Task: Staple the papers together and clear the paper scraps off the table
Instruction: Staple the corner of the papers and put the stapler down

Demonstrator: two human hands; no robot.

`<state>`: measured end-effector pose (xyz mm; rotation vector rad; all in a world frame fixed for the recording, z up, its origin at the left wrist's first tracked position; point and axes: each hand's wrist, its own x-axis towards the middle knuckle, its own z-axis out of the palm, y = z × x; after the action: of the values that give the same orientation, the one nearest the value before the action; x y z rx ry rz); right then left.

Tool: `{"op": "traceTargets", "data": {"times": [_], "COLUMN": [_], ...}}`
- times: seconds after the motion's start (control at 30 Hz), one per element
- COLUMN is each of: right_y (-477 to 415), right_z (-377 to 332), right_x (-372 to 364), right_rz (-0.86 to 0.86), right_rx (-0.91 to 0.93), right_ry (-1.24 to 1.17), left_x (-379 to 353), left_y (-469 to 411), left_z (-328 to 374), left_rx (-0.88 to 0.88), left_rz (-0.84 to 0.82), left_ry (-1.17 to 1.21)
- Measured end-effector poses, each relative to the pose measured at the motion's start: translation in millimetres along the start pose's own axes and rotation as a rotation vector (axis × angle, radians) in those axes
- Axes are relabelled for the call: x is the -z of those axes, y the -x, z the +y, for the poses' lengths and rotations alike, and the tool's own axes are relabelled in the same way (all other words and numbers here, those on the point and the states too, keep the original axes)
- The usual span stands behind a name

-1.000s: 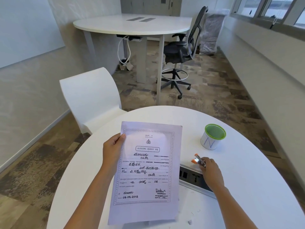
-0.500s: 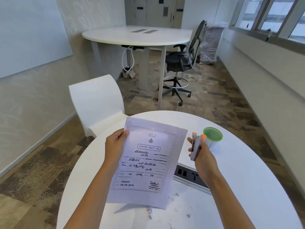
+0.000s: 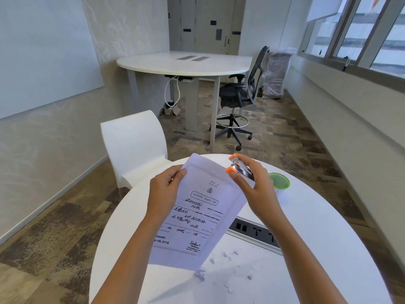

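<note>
Paper scraps are scattered at 6 o'clock on the round white table. Above it the papers are pinched at their left edge by the left hand; their printed script cannot be read. At 1 o'clock an orange-tipped stapler is gripped by the right hand, which half hides a green-lidded cup. A white chair is seen at 10 o'clock, a second table beyond

White chair, far table; perhaps a wrapped bin.
</note>
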<state>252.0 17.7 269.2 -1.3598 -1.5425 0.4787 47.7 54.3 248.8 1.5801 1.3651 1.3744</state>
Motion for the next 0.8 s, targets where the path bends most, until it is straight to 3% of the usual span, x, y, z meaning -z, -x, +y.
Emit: {"op": "traceTargets", "data": {"times": [0.43,0.8], "right_y": [13.6,11.8], "right_z": [-44.0,-65.4], "right_x": [5.1,-0.6], "right_rz": [0.009,-0.088], "right_rx": [0.194,0.306], "right_ry": [0.314,0.514], "left_x": [10.7,12.7], "left_y": [24.6,32.0], "left_z": [27.0,34.2], "left_rx": [-0.034,-0.078], "left_rz": [-0.094,-0.189], "left_ry": [0.103,0.094]}}
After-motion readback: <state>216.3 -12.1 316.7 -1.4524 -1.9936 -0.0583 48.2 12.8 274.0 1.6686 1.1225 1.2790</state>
